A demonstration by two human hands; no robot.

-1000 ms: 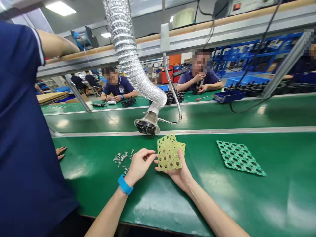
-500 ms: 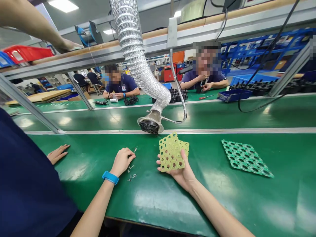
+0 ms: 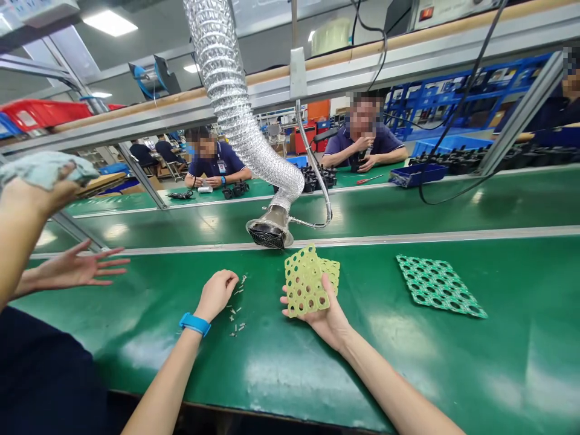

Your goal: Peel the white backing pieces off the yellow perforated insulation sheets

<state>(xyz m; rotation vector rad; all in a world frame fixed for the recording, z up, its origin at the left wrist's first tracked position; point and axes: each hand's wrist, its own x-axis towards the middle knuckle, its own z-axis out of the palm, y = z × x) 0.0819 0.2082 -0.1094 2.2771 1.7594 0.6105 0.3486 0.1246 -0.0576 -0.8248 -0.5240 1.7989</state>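
Observation:
My left hand, with a blue band on its wrist, is low over the green bench top, thumb and fingertips pinched together. Whatever may be between them is too small or hidden to make out. Just right of it several small pale metal-looking pieces lie scattered. My right hand grips two yellow-green perforated panels from below, thumb on the near edge. One panel overlaps the other, and both are tilted above the bench. Farther right a green circuit board panel with rows of round holes lies flat.
A fume extraction hose hangs down to its hood beyond my hands. At left a co-worker's hand holds a pale cloth, the other hand spread over the bench. Two people sit opposite; a blue tray stands there.
The co-worker at left has brought a cloth down from the shelf and lifted the other hand off the bench. My hands keep nearly the same pose; the view has shifted slightly.

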